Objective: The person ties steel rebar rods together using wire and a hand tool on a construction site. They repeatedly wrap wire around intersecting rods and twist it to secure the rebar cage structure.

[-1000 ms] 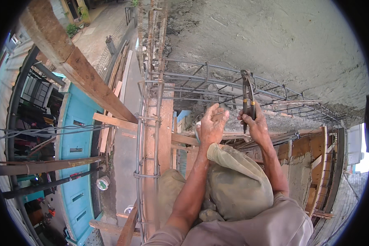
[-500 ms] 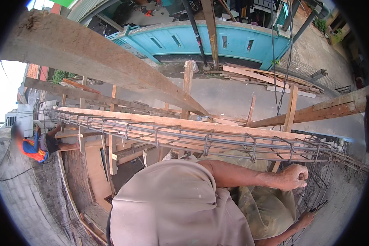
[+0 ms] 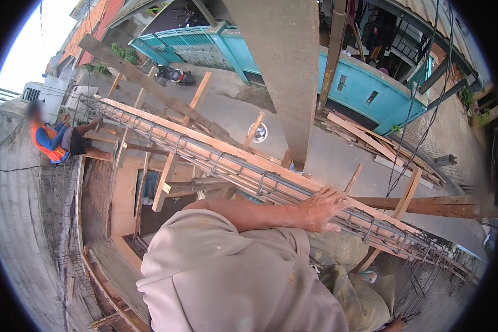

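Observation:
A long cage of steel reinforcing bars with square stirrups (image 3: 271, 180) runs slantwise across the view beside a wooden formwork board (image 3: 221, 145). My left hand (image 3: 322, 209) lies over the cage, fingers bent over its bars by the board, thumb on the near side. At the lower edge, my right hand (image 3: 395, 325) is mostly cut off. It is closed on a dark tool that looks like pincers (image 3: 410, 317), near thin bars. My trousered leg (image 3: 351, 288) sits below the cage.
A person in an orange vest (image 3: 47, 145) sits at the far left. A wide timber (image 3: 285, 72) rises close ahead. Below lie a street with a parked motorbike (image 3: 174, 74), a turquoise wall (image 3: 365, 91) and stacked planks (image 3: 376, 141). Cables hang at the right.
My left hand has gone from a fist held near the cage to resting on its bars, further left. My right hand has dropped toward the lower edge. The whole view has turned.

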Action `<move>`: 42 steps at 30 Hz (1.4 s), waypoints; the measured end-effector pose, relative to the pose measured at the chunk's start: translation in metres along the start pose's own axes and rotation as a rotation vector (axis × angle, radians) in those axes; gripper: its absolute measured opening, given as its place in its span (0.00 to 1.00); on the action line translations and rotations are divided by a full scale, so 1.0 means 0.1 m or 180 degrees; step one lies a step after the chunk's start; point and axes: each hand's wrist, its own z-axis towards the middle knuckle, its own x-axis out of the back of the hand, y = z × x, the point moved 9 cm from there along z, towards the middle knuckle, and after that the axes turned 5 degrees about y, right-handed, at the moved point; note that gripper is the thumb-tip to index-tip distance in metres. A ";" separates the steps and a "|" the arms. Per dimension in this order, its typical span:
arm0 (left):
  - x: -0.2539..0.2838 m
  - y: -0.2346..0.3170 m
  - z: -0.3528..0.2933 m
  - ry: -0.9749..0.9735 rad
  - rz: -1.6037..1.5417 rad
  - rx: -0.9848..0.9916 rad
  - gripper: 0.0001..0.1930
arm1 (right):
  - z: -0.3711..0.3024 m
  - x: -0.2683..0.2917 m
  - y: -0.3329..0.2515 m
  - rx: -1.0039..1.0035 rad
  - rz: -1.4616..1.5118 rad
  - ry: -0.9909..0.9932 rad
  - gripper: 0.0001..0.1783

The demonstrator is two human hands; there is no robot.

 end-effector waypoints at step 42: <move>-0.42 0.04 0.17 -0.0671 0.0035 -0.0478 0.31 | -2.45 2.27 -2.04 0.0676 0.2560 -0.2076 0.21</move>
